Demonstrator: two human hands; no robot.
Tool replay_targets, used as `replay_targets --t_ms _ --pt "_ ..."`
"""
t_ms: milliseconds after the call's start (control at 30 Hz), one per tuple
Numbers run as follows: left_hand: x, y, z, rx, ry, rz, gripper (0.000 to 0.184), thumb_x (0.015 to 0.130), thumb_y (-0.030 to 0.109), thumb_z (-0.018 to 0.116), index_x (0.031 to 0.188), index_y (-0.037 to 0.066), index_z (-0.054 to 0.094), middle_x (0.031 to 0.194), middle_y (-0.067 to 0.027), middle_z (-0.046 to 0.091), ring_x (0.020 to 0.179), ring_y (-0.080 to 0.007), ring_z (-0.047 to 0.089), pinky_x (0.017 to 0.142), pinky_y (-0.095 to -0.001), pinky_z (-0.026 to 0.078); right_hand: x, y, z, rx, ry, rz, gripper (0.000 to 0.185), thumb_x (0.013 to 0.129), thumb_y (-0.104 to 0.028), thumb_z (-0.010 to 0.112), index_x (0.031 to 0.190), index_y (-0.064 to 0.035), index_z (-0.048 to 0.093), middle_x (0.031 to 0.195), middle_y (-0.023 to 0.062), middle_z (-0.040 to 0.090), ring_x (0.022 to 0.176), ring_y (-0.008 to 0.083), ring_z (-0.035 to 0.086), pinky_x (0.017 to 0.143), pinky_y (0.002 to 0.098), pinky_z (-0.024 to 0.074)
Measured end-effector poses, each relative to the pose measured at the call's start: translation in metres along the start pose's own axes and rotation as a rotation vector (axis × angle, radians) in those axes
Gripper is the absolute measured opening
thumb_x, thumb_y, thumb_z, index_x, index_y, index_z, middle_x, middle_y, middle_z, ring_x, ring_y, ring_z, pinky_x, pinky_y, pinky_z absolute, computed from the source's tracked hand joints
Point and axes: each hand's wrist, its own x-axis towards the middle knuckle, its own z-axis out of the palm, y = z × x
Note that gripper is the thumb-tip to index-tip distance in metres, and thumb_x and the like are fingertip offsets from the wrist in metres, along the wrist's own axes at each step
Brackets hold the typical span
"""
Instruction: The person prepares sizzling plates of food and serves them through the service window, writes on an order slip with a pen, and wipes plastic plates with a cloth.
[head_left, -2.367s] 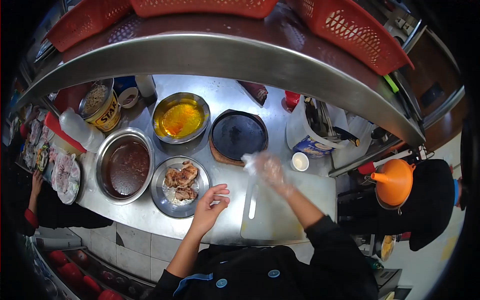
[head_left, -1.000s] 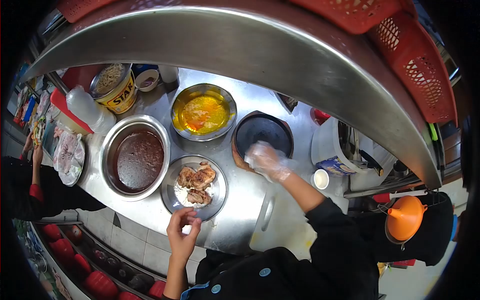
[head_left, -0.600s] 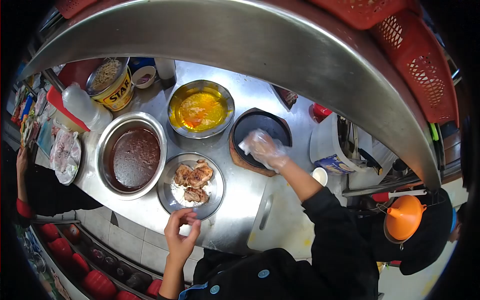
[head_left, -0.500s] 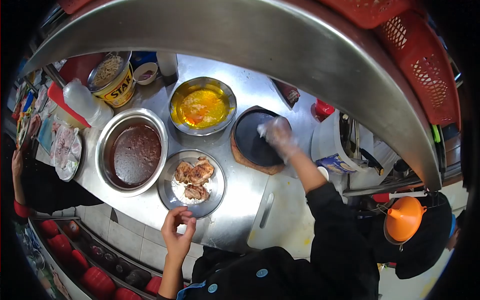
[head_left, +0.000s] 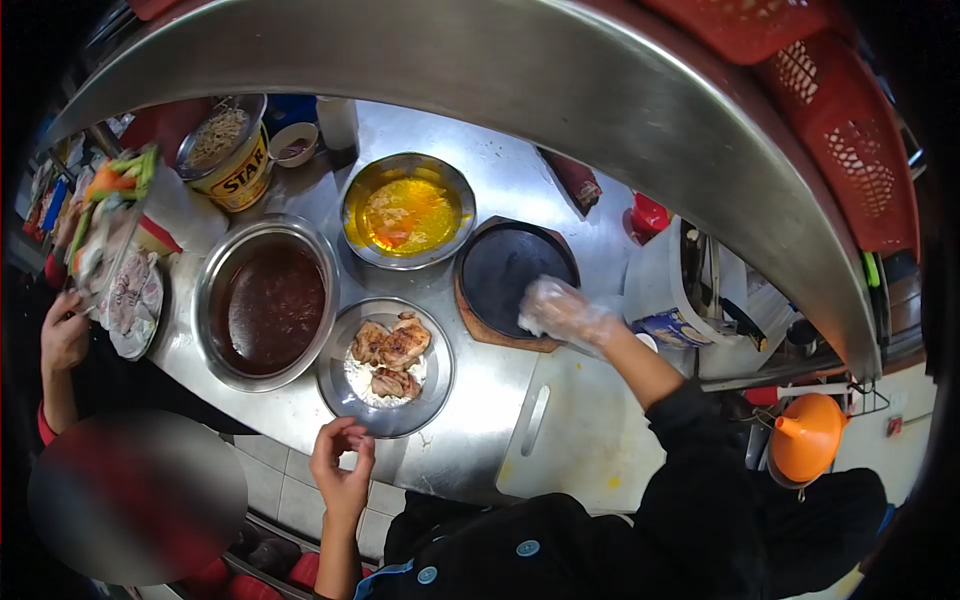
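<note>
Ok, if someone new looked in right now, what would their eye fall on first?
Probably the bright yellow liquid in the metal bowl toward the back of the counter, with the orange funnel at the right of the view a close rival. Next, likely the right hand, in clear plastic, at the near right edge of the round black plate, and the browned meat on the metal dish left of it.
</note>
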Motion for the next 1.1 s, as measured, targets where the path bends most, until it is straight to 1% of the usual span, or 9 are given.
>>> replay_targets --t_ms 33,133,233,467,533,700,800,1000,1100 --pt "0.002 0.003 0.004 -0.005 -0.01 0.002 0.03 0.072 -0.004 0.064 0.101 -0.002 0.053 0.084 -0.0085 0.059 0.069 -0.0106 0.057 0.064 -0.0227 0.047 0.013 0.004 0.014 0.315 0.162 0.1 0.014 0.074 -0.014 0.053 0.075 -0.0043 0.062 0.081 0.0161 0.061 0.076 0.029 0.059 0.07 0.038 0.0478" --pt "0.012 0.022 0.022 -0.029 -0.081 0.156 0.03 0.071 -0.004 0.065 0.1 -0.002 0.054 0.083 -0.008 0.059 0.07 -0.0108 0.058 0.064 -0.023 0.047 0.071 -0.01 0.017 -0.388 0.642 -0.259 0.013 0.076 -0.01 0.048 0.083 -0.0036 0.057 0.088 0.0161 0.055 0.087 0.0287 0.056 0.075 0.038 0.0469" --pt "0.012 0.034 0.025 0.022 -0.138 0.24 0.03 0.07 -0.005 0.065 0.098 -0.002 0.055 0.082 -0.0082 0.059 0.07 -0.0114 0.058 0.063 -0.023 0.047 0.088 0.002 -0.028 -0.591 0.745 -0.026 0.01 0.073 -0.009 0.05 0.075 -0.0045 0.06 0.077 0.0129 0.058 0.078 0.0275 0.059 0.074 0.0358 0.0476" --pt "-0.013 0.004 0.007 0.019 -0.047 0.096 0.022 0.075 -0.003 0.062 0.096 -0.002 0.056 0.081 -0.0065 0.06 0.068 -0.01 0.058 0.063 -0.022 0.047 -0.015 0.025 -0.022 -0.784 0.425 0.17 0.012 0.073 -0.012 0.053 0.074 -0.0073 0.064 0.08 0.0139 0.061 0.077 0.0291 0.059 0.07 0.0379 0.0489" --pt "-0.018 0.0 0.021 -0.059 -0.105 -0.009 0.02 0.079 -0.002 0.058 0.098 -0.001 0.057 0.081 -0.0052 0.062 0.072 -0.0089 0.058 0.066 -0.0219 0.048 -0.021 0.001 -0.013 -0.584 0.026 0.338 0.019 0.071 -0.015 0.06 0.086 -0.0051 0.068 0.089 0.015 0.064 0.088 0.0268 0.062 0.078 0.0374 0.0486" --pt "-0.002 -0.009 0.14 -0.475 -0.49 -0.241 0.044 0.086 0.001 0.048 0.126 -0.004 0.033 0.12 -0.0159 0.046 0.101 -0.0189 0.051 0.085 -0.0298 0.044 -0.025 -0.043 -0.012 -0.462 -0.197 0.212 0.02 0.072 -0.016 0.06 0.085 -0.0021 0.067 0.089 0.0177 0.064 0.084 0.0308 0.062 0.075 0.0386 0.0497" --pt "0.029 -0.028 0.219 -0.865 -0.221 -0.671 0.047 0.085 0.004 0.049 0.128 -0.006 0.031 0.121 -0.0167 0.046 0.105 -0.0204 0.049 0.087 -0.0298 0.042 -0.045 -0.028 -0.002 -0.418 0.127 0.177 0.02 0.079 -0.022 0.058 0.08 -0.0022 0.065 0.074 0.0176 0.061 0.071 0.0321 0.06 0.068 0.0384 0.0483" --pt "0.059 -0.017 0.252 -0.876 -0.112 -0.727 0.021 0.083 0.01 0.054 0.098 0.003 0.041 0.084 -0.0027 0.045 0.068 -0.0114 0.042 0.061 -0.0264 0.038 -0.09 0.054 0.03 0.018 0.814 0.433 0.015 0.075 -0.014 0.057 0.071 -0.0004 0.062 0.071 0.0196 0.06 0.067 0.0345 0.059 0.059 0.0435 0.0456" --pt "0.065 -0.027 0.259 -0.837 -0.16 -0.652 0.023 0.085 0.016 0.052 0.104 0.004 0.046 0.098 -0.0097 0.052 0.089 -0.0209 0.052 0.079 -0.0308 0.043 -0.09 0.003 0.062 -0.208 0.892 0.46 0.014 0.074 -0.015 0.057 0.066 -0.0028 0.06 0.065 0.0186 0.058 0.061 0.0349 0.056 0.056 0.0431 0.044"
